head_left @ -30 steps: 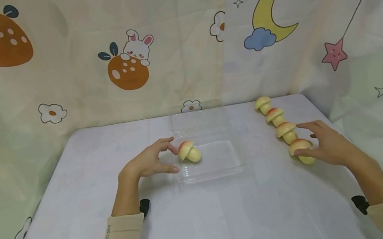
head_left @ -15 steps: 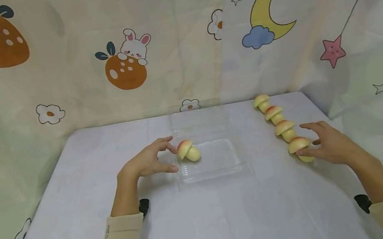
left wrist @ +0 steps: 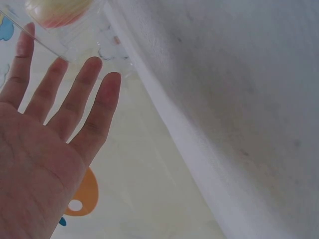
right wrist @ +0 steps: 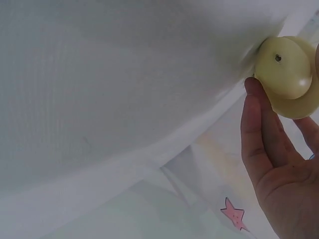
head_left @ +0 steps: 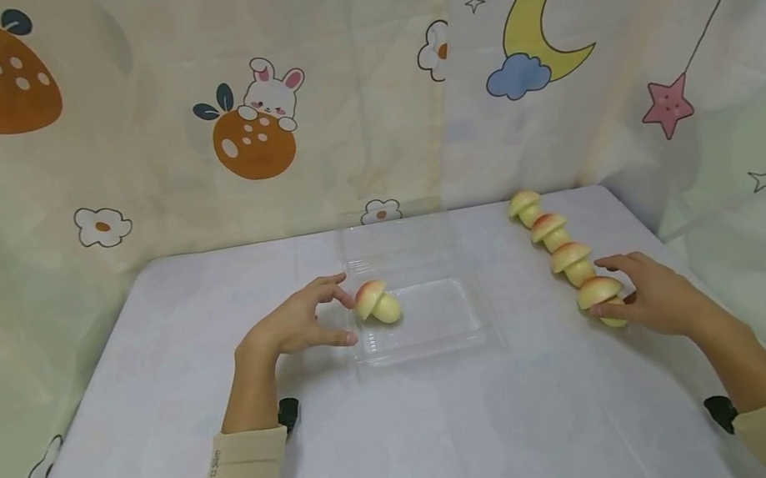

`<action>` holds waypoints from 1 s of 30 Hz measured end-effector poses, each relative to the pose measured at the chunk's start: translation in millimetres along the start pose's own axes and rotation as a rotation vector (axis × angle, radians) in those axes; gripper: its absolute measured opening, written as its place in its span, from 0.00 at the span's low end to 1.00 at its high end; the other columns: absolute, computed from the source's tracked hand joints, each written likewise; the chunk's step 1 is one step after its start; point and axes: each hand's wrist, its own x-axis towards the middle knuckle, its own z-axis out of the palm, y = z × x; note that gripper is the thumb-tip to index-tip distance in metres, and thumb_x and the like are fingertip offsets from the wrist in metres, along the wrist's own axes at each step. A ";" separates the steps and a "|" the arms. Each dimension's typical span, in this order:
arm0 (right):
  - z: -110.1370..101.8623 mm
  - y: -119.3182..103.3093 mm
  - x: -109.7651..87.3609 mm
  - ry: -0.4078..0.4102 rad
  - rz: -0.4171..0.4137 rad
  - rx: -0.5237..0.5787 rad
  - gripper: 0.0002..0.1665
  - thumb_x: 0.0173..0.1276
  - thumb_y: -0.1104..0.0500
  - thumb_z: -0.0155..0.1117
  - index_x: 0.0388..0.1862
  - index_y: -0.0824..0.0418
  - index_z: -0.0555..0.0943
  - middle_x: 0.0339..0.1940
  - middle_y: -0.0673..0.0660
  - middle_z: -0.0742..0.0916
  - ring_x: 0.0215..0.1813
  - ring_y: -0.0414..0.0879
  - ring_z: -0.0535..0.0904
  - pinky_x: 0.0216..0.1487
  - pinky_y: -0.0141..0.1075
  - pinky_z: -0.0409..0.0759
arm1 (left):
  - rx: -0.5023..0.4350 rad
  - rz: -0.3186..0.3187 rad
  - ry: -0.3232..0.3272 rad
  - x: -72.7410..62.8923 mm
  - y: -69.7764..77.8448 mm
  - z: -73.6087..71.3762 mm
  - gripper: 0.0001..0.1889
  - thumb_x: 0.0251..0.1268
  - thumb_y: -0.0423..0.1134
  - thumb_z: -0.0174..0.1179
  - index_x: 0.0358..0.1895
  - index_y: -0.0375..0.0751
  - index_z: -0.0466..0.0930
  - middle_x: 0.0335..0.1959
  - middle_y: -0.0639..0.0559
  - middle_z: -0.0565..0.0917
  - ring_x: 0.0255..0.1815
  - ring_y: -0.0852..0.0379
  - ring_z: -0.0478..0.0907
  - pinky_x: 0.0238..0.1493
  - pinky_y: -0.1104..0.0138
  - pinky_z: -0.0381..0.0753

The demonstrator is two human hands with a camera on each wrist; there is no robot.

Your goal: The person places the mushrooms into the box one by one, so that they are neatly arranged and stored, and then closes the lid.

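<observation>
A toy mushroom [head_left: 600, 290] with a yellow, red-tinged cap lies nearest in a slanting row on the right of the table. My right hand [head_left: 659, 298] holds it between thumb and fingers; in the right wrist view the fingertips touch its pale stem [right wrist: 284, 69]. Another such mushroom [head_left: 380, 304] lies tilted in the left part of a clear plastic box [head_left: 441, 315], whose lid is folded back. Close by the box's left side is my left hand [head_left: 301, 320], thumb and fingers spread and holding nothing. In the left wrist view its fingers [left wrist: 94, 114] look straight.
Beyond the held mushroom, the row continues with a red-topped mushroom [head_left: 572, 262], a second one [head_left: 550, 230] and a paler one [head_left: 525, 207] at the back. A white cloth covers the table [head_left: 417, 445]. Behind it hangs a printed curtain [head_left: 361, 107].
My right hand's fingers have drawn in around the nearest mushroom, which stays about where it was. The left hand has not moved. The head view shifts slightly.
</observation>
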 end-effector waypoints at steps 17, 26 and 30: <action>8.1 2.4 -1.8 0.046 -0.034 0.035 0.40 0.65 0.47 0.76 0.65 0.72 0.73 0.54 0.69 0.80 0.40 0.53 0.84 0.32 0.35 0.80 | 0.003 0.000 -0.004 0.2 -1.8 0.6 0.30 0.52 0.54 0.80 0.56 0.49 0.81 0.83 0.52 0.57 0.80 0.43 0.60 0.77 0.41 0.58; 5.6 2.4 -6.2 0.071 -0.059 0.062 0.38 0.68 0.49 0.74 0.66 0.71 0.72 0.54 0.68 0.80 0.41 0.56 0.85 0.32 0.34 0.80 | 0.005 -0.009 -0.005 -0.4 -1.3 0.7 0.29 0.53 0.54 0.79 0.56 0.49 0.81 0.84 0.52 0.56 0.80 0.42 0.60 0.76 0.40 0.59; 5.3 1.0 -7.1 0.075 -0.067 0.075 0.38 0.68 0.49 0.74 0.67 0.71 0.72 0.54 0.68 0.80 0.42 0.57 0.85 0.32 0.34 0.81 | 0.003 -0.006 0.000 -0.3 -2.1 1.1 0.28 0.54 0.53 0.79 0.55 0.49 0.81 0.84 0.51 0.56 0.79 0.42 0.60 0.76 0.39 0.59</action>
